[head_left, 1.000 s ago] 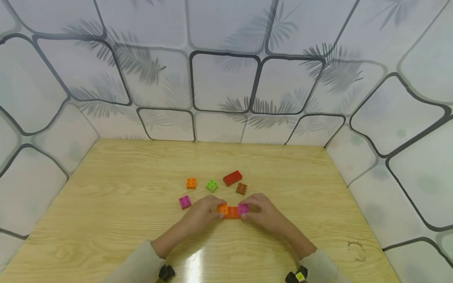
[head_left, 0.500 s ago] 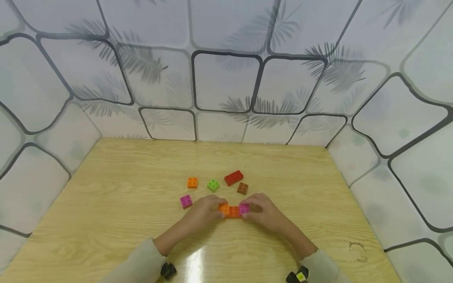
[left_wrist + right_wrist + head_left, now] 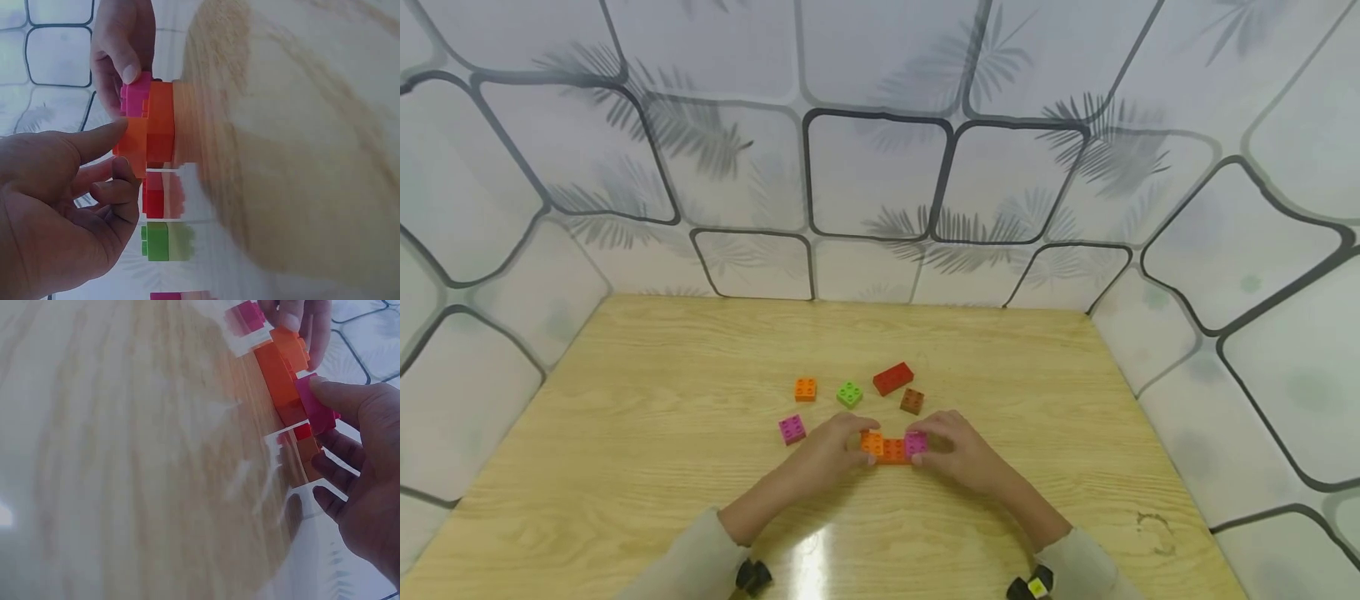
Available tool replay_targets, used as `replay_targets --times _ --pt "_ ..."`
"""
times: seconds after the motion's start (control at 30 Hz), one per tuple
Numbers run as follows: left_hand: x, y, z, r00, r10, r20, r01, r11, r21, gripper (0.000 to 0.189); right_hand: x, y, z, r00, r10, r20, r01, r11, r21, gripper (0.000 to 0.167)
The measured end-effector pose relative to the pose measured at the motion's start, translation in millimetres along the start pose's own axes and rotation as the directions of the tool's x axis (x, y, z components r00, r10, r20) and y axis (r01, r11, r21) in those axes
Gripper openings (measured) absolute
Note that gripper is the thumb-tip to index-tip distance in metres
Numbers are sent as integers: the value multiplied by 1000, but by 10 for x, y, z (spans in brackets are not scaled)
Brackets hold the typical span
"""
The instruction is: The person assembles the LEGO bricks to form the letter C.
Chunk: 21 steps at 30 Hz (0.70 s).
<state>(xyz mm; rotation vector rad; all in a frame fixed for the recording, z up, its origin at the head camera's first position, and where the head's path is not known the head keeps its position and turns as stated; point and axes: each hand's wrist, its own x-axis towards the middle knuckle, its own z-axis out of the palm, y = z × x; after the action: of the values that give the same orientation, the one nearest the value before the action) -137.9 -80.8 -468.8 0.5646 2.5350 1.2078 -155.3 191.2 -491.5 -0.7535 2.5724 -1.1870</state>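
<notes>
A long red-orange toy brick (image 3: 893, 451) lies on the table in front of the person. On its left end sits a small orange brick (image 3: 872, 442), which the left hand (image 3: 831, 454) pinches between thumb and fingers. At the other end a small magenta brick (image 3: 916, 443) is pinched by the right hand (image 3: 958, 452). In the left wrist view the orange brick (image 3: 132, 145) stands on top of the long brick (image 3: 160, 122). From the right wrist the magenta brick (image 3: 314, 405) appears against the long brick's end, slightly tilted.
Behind the hands lie a loose orange brick (image 3: 805, 389), a green brick (image 3: 849, 394), a red brick (image 3: 892, 378) and a brown brick (image 3: 912, 401). Another magenta brick (image 3: 792, 429) lies beyond the left forearm. Patterned walls (image 3: 865, 267) enclose the wooden table (image 3: 700, 350).
</notes>
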Motion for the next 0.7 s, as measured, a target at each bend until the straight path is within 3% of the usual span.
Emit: replay_targets --times 0.17,0.37,0.53,0.7 --pt "-45 -16 -97 1000 -23 -5 23 999 -34 47 5 -2 10 1000 -4 -7 4 1000 16 39" --pt "-142 -25 -288 994 -67 -82 64 997 -40 42 -4 -3 10 999 -30 -16 31 999 11 35" --pt "-208 -79 -412 983 -115 -140 117 993 6 44 -9 11 8 999 -33 -12 33 999 17 34" --pt "-245 -182 -498 977 -116 -178 131 989 75 44 -4 17 7 1000 -20 -7 20 1000 22 34"
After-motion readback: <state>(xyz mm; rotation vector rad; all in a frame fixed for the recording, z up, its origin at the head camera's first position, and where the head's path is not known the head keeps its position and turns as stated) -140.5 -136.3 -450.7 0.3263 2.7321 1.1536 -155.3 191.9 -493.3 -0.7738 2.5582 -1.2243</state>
